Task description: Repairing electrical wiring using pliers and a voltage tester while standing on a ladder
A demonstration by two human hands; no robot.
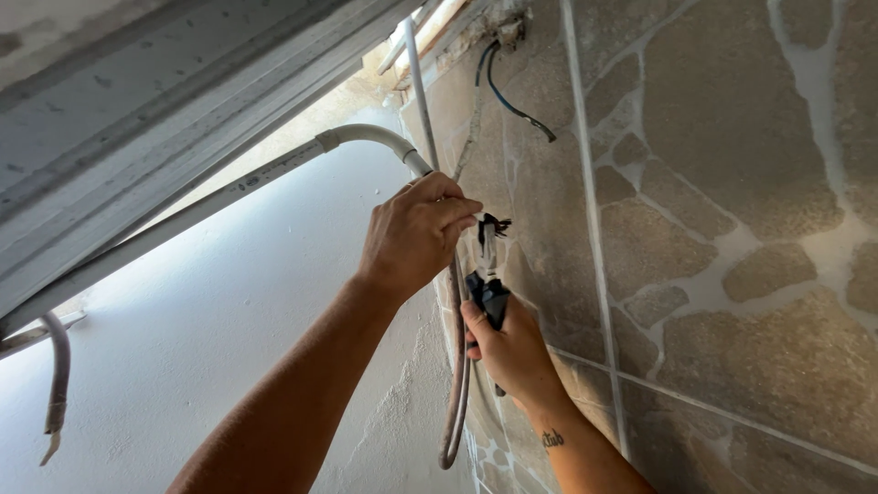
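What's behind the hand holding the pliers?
Behind the right hand and its pliers is a stone-patterned wall. A loose grey cable hangs beside it. The cable's stretch inside the left hand is covered.

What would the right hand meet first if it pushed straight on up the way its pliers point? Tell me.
Probably the cable ends already at the pliers' tip, pinched by the left hand. Beyond them, the right hand would likely reach the blue wire, though depth is unclear.
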